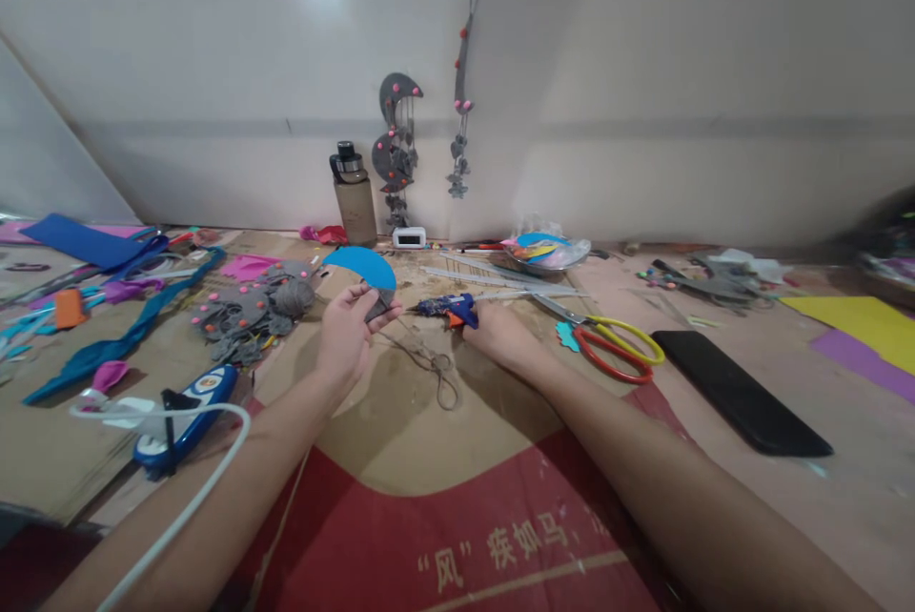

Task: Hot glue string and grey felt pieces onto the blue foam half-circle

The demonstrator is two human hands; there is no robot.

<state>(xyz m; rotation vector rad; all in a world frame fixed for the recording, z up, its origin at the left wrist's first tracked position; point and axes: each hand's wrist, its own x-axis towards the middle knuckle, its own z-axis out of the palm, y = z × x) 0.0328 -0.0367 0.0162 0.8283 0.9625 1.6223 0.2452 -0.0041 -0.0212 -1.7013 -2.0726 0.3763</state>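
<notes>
Between the fingers of my left hand (349, 331) is a blue crescent-shaped piece (363, 263), with a small grey felt piece (382, 304) at its lower right end. My right hand (497, 334) is wrapped round a blue glue gun (447, 307) with an orange trigger. The gun's tip points left toward the grey piece, a small gap away. Below and between my hands lies a small pair of metal scissors (441, 378) on the cardboard (400, 445). Right of my right hand rest larger scissors (621, 345) with red and yellow handles.
A grey felt pile with yarn (250, 312) and a blue power strip (190, 417) lie left. A bottle (355, 202) stands by the wall. Grey moon hangings (395, 159), a dish of pieces (550, 252) and a black phone (743, 393) are around. A white cable (233, 469) crosses my left forearm.
</notes>
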